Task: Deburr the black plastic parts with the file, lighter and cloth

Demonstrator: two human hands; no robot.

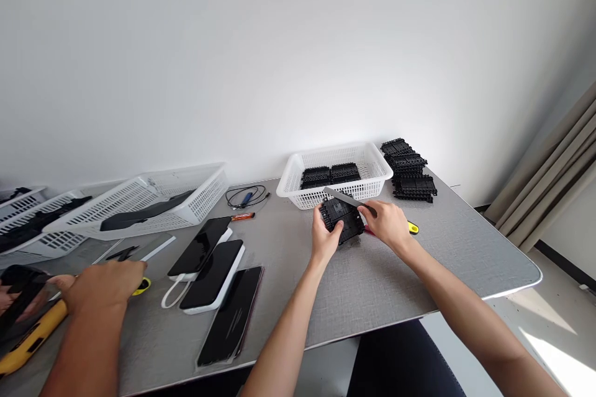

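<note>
My left hand [327,237] grips a black ribbed plastic part [343,214], holding it tilted above the table with the thumb on its face. In my right hand [386,221] is a flat grey file [343,196], whose blade lies across the part's upper edge. Whether blade and part touch I cannot tell. Partly hidden behind the right hand and wrist, a tool with a yellow-and-black end [413,228] and a pinkish section lies on the table. Just beyond my hands stands a white plastic basket [305,200] with several similar black parts [344,172] inside.
Stacks of black parts [410,167] stand right of the basket. Leftward on the grey table [284,279] are phones [233,316], power banks, a cable [246,198] and an orange marker-like item [243,216]. A co-worker's hand [105,288] works far left, near other white baskets [139,198].
</note>
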